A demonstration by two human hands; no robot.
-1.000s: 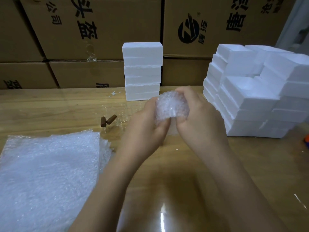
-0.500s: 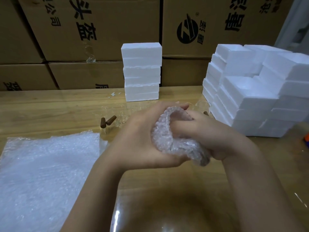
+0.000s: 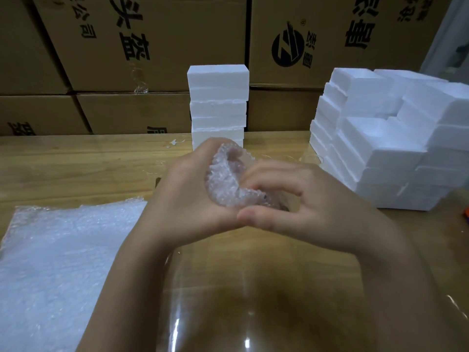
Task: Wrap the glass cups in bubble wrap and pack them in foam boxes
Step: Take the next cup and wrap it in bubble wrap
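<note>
A glass cup wrapped in bubble wrap (image 3: 229,180) is held above the table's middle, tilted with its open end toward me. My left hand (image 3: 185,196) cups it from the left and underneath. My right hand (image 3: 297,199) grips it from the right, with fingers pressing the wrap into the mouth of the cup. The glass itself is mostly hidden by the wrap. A stack of flat bubble wrap sheets (image 3: 58,262) lies at the near left. White foam boxes stand in a narrow stack (image 3: 218,97) at the back and in a large pile (image 3: 385,138) on the right.
The wooden table (image 3: 76,168) has a glossy clear cover. Large brown cardboard cartons (image 3: 152,41) form a wall behind it. A small orange and blue object (image 3: 466,215) peeks in at the right edge.
The wrapped cup has been turned from upright to tilted toward me. My right fingers have moved from its outside to tucking the wrap into its mouth. The brown pieces are now hidden behind my left hand.
</note>
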